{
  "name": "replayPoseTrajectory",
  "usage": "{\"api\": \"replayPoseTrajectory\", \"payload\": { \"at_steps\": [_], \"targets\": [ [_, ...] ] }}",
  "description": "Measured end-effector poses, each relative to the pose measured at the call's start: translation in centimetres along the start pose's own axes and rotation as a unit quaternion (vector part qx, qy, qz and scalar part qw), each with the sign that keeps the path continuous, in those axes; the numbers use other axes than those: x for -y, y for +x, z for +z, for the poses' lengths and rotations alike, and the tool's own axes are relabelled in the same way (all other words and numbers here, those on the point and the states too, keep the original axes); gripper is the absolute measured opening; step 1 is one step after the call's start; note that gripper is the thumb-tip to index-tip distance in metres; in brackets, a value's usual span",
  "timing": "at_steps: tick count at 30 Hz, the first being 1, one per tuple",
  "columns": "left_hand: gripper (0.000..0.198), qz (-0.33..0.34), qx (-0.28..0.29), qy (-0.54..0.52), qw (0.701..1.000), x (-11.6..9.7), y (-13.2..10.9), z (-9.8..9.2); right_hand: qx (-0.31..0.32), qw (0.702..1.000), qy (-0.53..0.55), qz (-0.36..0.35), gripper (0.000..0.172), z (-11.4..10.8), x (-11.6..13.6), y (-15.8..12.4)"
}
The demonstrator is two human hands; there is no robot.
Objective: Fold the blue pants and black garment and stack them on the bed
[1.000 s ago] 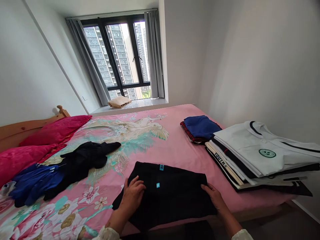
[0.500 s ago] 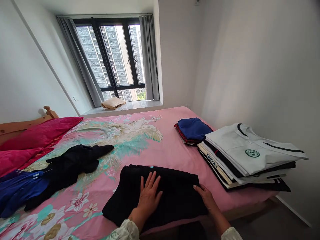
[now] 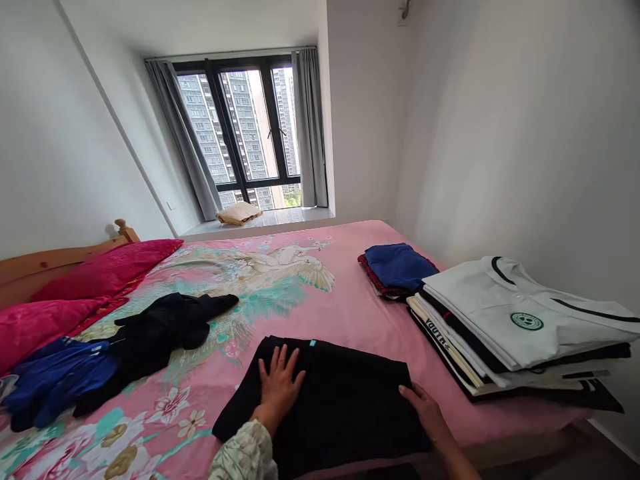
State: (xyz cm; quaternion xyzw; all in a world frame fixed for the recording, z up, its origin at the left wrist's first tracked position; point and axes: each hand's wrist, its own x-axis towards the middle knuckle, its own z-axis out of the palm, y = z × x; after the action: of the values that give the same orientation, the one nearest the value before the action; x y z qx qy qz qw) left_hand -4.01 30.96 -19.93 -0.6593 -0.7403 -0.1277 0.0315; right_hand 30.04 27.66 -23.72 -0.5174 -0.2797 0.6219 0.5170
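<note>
A folded black garment (image 3: 345, 400) lies at the near edge of a bed covered by a pink flowered sheet (image 3: 310, 300). My left hand (image 3: 279, 385) rests flat on the garment's left part, fingers spread and open. At the garment's right edge is my right hand (image 3: 424, 410), fingers laid along the fabric and holding nothing that I can see. A small teal tag shows at the garment's far edge.
A tall stack of folded clothes (image 3: 510, 333) topped by a white shirt with a green badge sits at the right. Behind it lies a folded blue piece (image 3: 397, 265). Loose black (image 3: 160, 333) and blue clothes (image 3: 50, 377) lie at the left, next to red pillows (image 3: 105, 267).
My left hand slid left across the black garment, from its middle toward its left part. My right hand stayed at the right edge. The camera view shifted slightly.
</note>
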Motion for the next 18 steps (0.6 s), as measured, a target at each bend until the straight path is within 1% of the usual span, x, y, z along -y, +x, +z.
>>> {"api": "replayPoseTrajectory", "payload": {
  "at_steps": [2,3,4,5,6,7,8,10,11,12,14,15,16,18],
  "targets": [
    [0.06,-0.104,-0.001,0.015,0.994,2.3,1.7,-0.9,0.001,1.0,-0.006,-0.009,0.036,0.1,-0.1,0.1],
    [0.063,-0.149,-0.014,0.022,0.988,3.2,2.4,-1.5,0.001,1.0,-0.009,-0.012,0.035,0.1,-0.2,0.1],
    [0.063,-0.178,-0.031,0.027,0.983,3.8,2.9,-2.1,0.002,1.0,-0.009,-0.013,0.035,0.1,-0.2,0.2],
    [0.061,-0.187,-0.045,0.032,0.981,4.0,3.2,-2.5,0.002,1.0,-0.01,-0.012,0.035,0.0,-0.3,0.3],
    [0.058,-0.167,-0.053,0.034,0.984,3.8,3.1,-2.9,0.002,1.0,-0.01,-0.009,0.036,0.0,-0.3,0.3],
    [0.055,-0.12,-0.059,0.033,0.99,3.1,2.7,-3.0,0.0,1.0,-0.011,-0.008,0.036,-0.1,-0.3,0.4],
    [0.054,-0.051,-0.063,0.027,0.996,2.0,2.1,-2.8,-0.004,1.0,-0.014,-0.01,0.037,-0.1,-0.3,0.4],
    [0.052,0.097,-0.058,0.005,0.994,-0.9,0.5,-1.8,-0.01,1.0,-0.018,-0.018,0.037,-0.1,-0.2,0.5],
    [0.052,0.147,-0.047,-0.008,0.988,-2.5,-0.3,-1.0,-0.011,1.0,-0.017,-0.021,0.038,-0.1,-0.2,0.5],
    [0.054,0.17,-0.029,-0.021,0.985,-3.9,-1.0,-0.2,-0.01,1.0,-0.016,-0.021,0.038,-0.1,-0.2,0.5],
    [0.057,0.158,0.023,-0.036,0.987,-6.2,-2.0,1.4,-0.007,1.0,-0.013,-0.018,0.038,0.0,-0.3,0.5],
    [0.058,0.142,0.046,-0.039,0.988,-7.0,-2.2,2.0,-0.006,1.0,-0.014,-0.017,0.038,0.0,-0.3,0.5],
    [0.059,0.128,0.064,-0.04,0.989,-7.5,-2.2,2.4,-0.005,1.0,-0.017,-0.018,0.039,0.0,-0.4,0.5],
    [0.061,0.108,0.087,-0.042,0.989,-7.9,-2.1,2.6,-0.008,0.999,-0.028,-0.021,0.04,0.0,-0.5,0.3]
  ]
}}
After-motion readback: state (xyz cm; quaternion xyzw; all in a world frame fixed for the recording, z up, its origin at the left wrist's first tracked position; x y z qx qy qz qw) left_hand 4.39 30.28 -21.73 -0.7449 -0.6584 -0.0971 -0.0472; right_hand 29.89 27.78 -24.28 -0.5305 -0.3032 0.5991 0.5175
